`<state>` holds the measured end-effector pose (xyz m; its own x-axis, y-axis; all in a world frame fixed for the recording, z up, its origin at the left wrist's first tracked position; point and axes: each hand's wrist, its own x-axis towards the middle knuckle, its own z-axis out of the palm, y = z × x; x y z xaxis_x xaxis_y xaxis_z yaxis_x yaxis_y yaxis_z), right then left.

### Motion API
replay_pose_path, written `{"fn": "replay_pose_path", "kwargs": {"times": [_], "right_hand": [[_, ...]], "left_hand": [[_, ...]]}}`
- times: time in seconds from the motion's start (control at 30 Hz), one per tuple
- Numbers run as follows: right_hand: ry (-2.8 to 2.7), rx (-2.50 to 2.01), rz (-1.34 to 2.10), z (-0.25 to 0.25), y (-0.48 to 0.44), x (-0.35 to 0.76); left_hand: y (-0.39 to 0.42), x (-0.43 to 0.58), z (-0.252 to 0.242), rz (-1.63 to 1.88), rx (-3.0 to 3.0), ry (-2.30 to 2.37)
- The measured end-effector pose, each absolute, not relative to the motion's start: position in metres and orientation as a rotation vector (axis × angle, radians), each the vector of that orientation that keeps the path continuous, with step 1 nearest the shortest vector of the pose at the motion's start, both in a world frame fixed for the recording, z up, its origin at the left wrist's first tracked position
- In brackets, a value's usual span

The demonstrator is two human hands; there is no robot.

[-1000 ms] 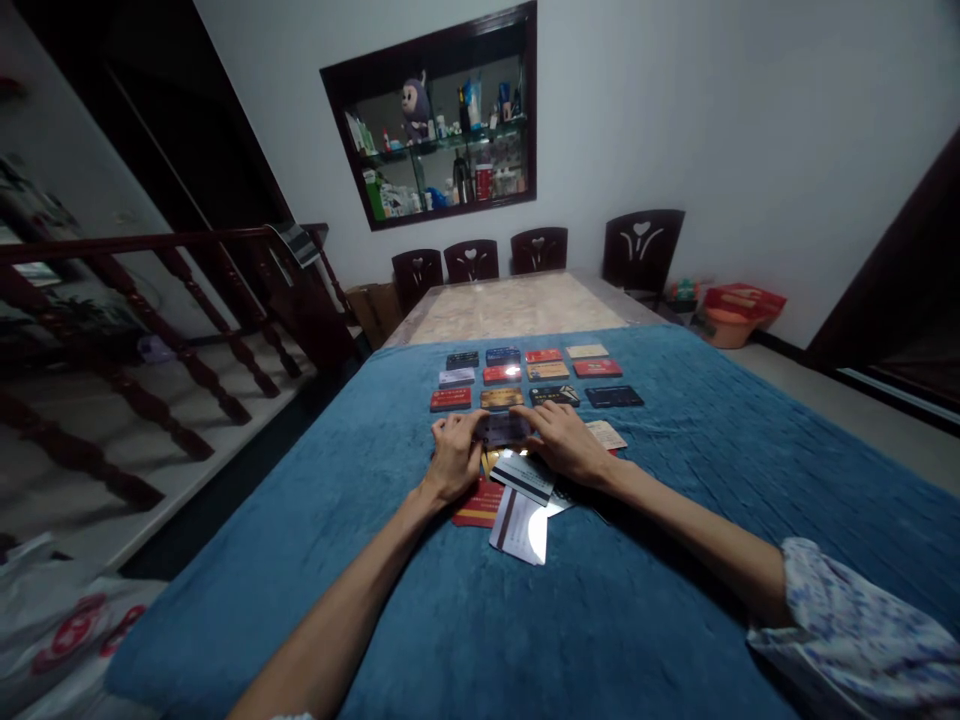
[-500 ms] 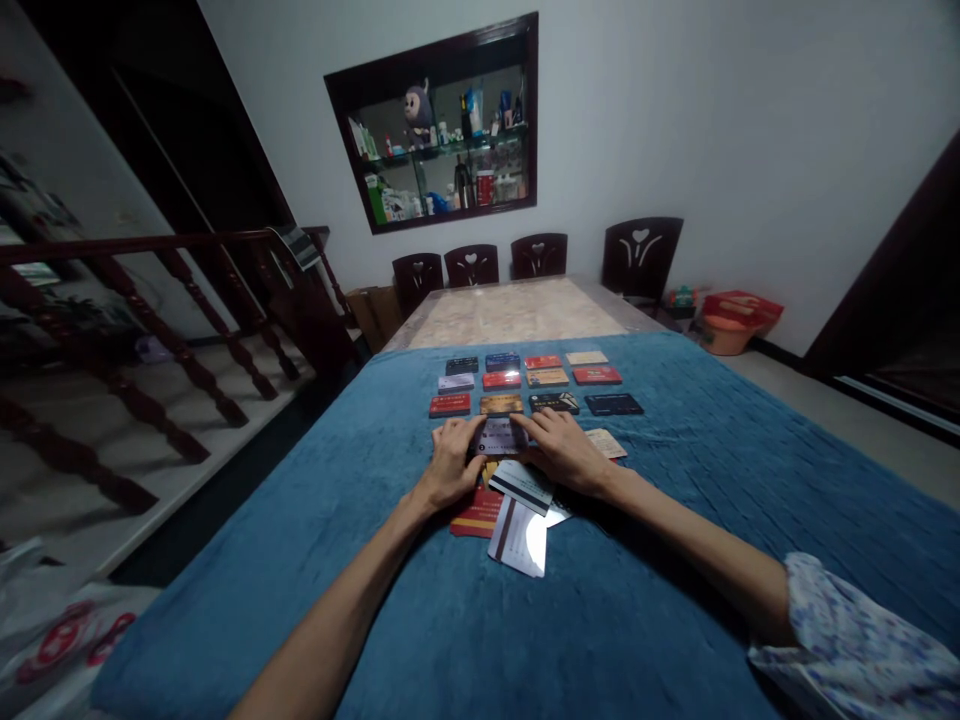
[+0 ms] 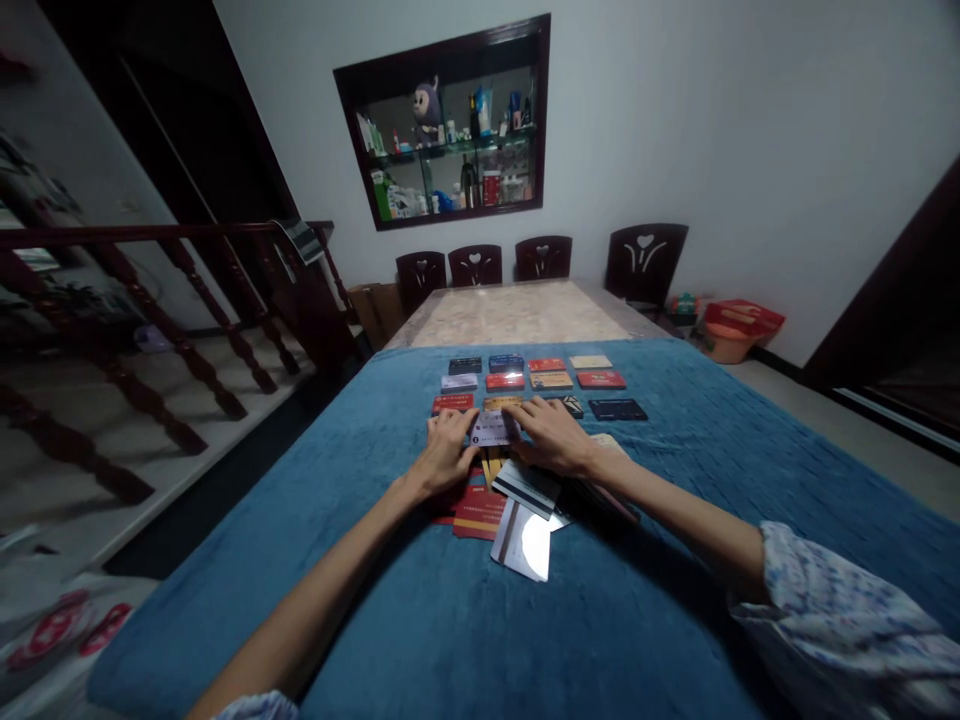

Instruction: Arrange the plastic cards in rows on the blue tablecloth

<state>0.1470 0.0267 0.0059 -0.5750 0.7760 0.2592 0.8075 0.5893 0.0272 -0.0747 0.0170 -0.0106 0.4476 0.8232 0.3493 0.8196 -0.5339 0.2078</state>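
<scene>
My left hand [image 3: 448,452] and my right hand [image 3: 553,437] pinch a pale lilac card [image 3: 495,428] between them, one at each side. It is tilted up just in front of a gold card [image 3: 504,403]. Beneath and nearer me lies a loose heap: a white card with a dark stripe [image 3: 527,487], a pale card with a bright glare [image 3: 523,540], red cards [image 3: 478,512] and yellow ones partly hidden. Beyond my hands, cards lie in three rows, among them a red one [image 3: 452,402] and a dark blue one [image 3: 618,409].
A blue cloth [image 3: 337,560] covers the near table. Past it the bare marbled tabletop [image 3: 517,310] reaches dark chairs [image 3: 645,262]. A wooden railing [image 3: 150,238] and a plastic bag [image 3: 67,630] are at the left; an orange bucket [image 3: 726,345] stands at the right.
Both hands and the lilac card have shifted slightly forward and left, now covering parts of the nearest row. More of the red and yellow cards in the heap shows.
</scene>
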Motion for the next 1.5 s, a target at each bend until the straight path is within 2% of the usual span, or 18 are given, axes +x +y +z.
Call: {"fn": "replay_pose_path", "kwargs": {"times": [0.77,1.5], "right_hand": [[-2.782,-1.323,-0.218,0.033,0.085,0.115],[-2.844,-1.477,-0.087,0.049,0.171,0.075]], "left_hand": [[0.067,-0.104,0.007,0.496,2.665,1.611],[0.149,-0.11,0.022,0.063,2.546,1.875]]}}
